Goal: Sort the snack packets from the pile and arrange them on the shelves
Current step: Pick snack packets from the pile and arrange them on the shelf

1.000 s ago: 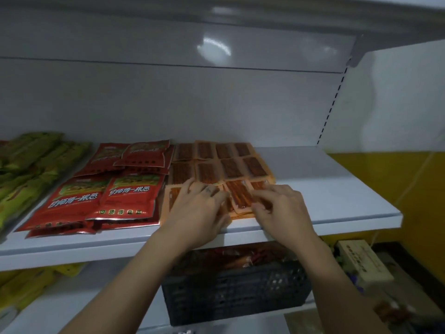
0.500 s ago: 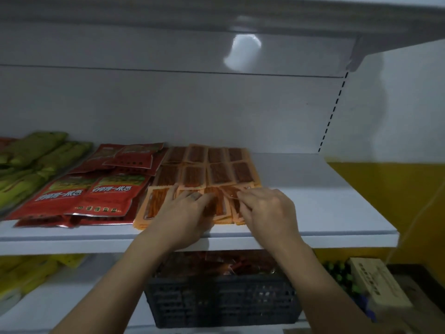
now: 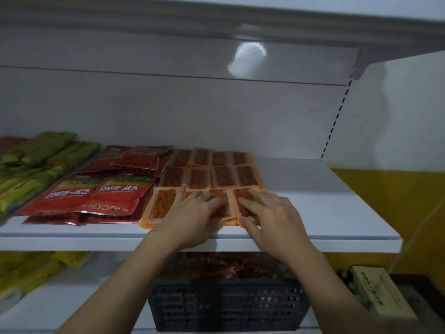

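Shelf (image 3: 325, 213): white, smooth, flat board with a thick front lip; a glossy white back panel (image 3: 192, 112) rises behind it and the underside of a grey upper shelf (image 3: 216, 22) runs above.

Green packets (image 3: 36, 165): long crinkled wrappers, piled at the far left of the shelf.

Red packets (image 3: 115, 196): glossy flat pouches with white lettering, overlapping, between the green pile and the orange block; their right edge touches the orange block.

Orange packets (image 3: 221, 175): flat rectangular sachets with clear windows showing thin reddish-brown sticks. They lie at mid-shelf in three rows of four, stacked several deep, edges touching. Each packet's long axis runs near to far, and the sticks lie the same way.

Left hand (image 3: 192, 218): relaxed, fingers straight, pressing flat on the middle packets of the near row and hiding most of them.

Right hand (image 3: 272, 220): released, fingers straight on the rightmost near packet, thumb laid along the stack's near edge.

Crate (image 3: 226, 307): black plastic, perforated walls, on the lower level below the hands; both forearms cross in front of it. It holds loose packets (image 3: 228, 263), reddish, jumbled.

Yellow packets (image 3: 29, 273): lower shelf, left.

Box (image 3: 378, 292): pale, oblong, printed, lower right, tilted.

Wall (image 3: 385, 196): yellow, at right behind the shelf.
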### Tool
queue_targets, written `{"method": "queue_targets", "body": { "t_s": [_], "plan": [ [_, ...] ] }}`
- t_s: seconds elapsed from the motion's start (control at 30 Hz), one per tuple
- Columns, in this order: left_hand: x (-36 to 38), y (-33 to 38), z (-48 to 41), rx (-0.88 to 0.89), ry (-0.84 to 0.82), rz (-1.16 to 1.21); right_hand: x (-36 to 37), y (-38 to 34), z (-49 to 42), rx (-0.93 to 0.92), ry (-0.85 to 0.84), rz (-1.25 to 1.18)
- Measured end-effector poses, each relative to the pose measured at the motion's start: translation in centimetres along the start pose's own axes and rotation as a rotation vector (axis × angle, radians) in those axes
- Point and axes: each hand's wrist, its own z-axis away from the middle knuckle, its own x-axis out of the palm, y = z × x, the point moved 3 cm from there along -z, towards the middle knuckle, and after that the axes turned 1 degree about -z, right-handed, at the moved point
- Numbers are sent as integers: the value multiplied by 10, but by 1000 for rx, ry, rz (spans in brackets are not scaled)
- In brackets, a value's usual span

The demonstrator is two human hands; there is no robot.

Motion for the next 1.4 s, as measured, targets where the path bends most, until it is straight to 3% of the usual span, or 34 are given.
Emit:
{"method": "queue_targets", "body": {
  "t_s": [0.1,0.33,0.6,1.07,1.4],
  "plan": [
    [3,1,-2,35,6,0,4,0,0,45,-139,-36],
    [3,-2,0,60,29,12,5,-2,1,120,-128,-53],
    [-8,-55,7,-53,30,0,7,-30,-17,83,-50,-72],
    [-11,-75,-33,-47,-144,-42,37,-53,-100,222,-460,1],
    [-28,-104,-16,34,-36,-68,29,-65,-95,270,-342,84]
  ]
}}
